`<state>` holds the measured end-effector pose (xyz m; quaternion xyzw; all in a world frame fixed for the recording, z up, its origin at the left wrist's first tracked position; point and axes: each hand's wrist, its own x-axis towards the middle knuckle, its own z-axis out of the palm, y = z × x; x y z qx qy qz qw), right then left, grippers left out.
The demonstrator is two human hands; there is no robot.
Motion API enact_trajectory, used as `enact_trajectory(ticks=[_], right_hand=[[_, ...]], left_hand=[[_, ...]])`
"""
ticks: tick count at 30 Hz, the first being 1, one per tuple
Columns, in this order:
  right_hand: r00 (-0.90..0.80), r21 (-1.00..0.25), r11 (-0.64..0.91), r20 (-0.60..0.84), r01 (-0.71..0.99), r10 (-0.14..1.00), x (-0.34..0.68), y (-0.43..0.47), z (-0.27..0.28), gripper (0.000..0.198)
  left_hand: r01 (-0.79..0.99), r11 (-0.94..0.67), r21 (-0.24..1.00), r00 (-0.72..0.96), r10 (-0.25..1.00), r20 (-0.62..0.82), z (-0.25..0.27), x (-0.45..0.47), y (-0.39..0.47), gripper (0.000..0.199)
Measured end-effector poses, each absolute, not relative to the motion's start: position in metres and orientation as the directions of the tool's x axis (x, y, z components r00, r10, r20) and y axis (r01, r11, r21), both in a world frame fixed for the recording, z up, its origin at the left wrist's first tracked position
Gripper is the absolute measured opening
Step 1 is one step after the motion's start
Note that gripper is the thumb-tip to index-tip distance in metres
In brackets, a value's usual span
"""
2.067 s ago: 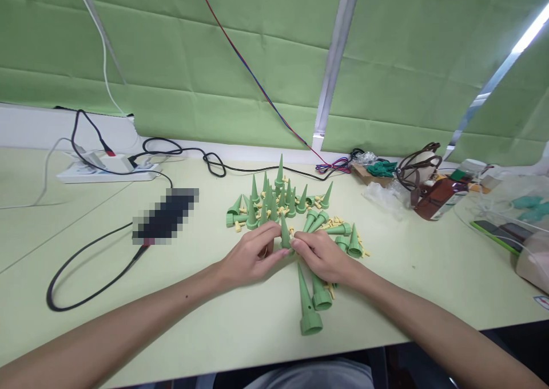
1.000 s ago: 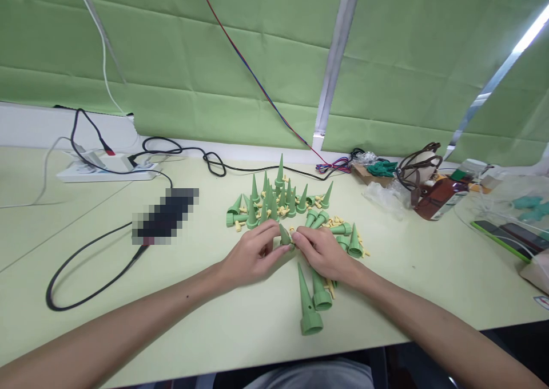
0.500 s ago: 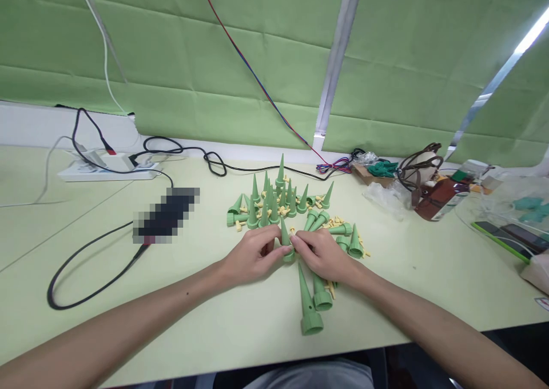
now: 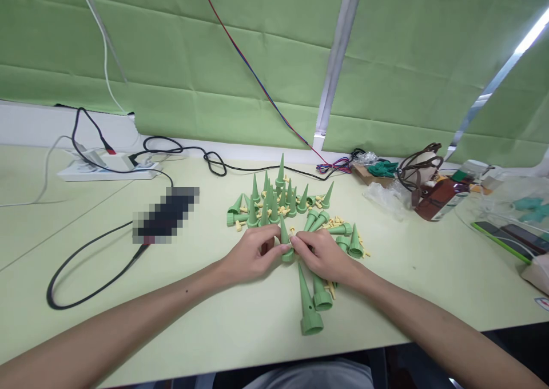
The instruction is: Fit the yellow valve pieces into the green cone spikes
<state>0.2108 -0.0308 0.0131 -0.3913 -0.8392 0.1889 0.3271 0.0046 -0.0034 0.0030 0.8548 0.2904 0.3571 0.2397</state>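
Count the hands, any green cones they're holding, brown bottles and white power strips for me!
Hands (left hand, right hand): 2
Held green cone: 1
Brown bottle: 1
White power strip: 1
Total: 5

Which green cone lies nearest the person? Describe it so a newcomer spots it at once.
On the table, find the person's right hand. The green cone lies on its near side, closest to the table's near edge, tip pointing away. Unlike the neighbouring cone, partly hidden by that hand, it shows whole, with a small dark hole in its side.
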Motion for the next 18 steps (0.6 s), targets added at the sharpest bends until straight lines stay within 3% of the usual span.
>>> enact_trajectory(ticks=[18], right_hand=[[-0.486, -0.571, 0.638, 0.418, 0.517, 0.768, 0.2112, -0.0297, 0.0121, 0.042]], left_hand=[[0.33, -0.661, 0.675, 0.589, 0.702, 0.4, 0.0012, 0.0033, -0.0013, 0.032]])
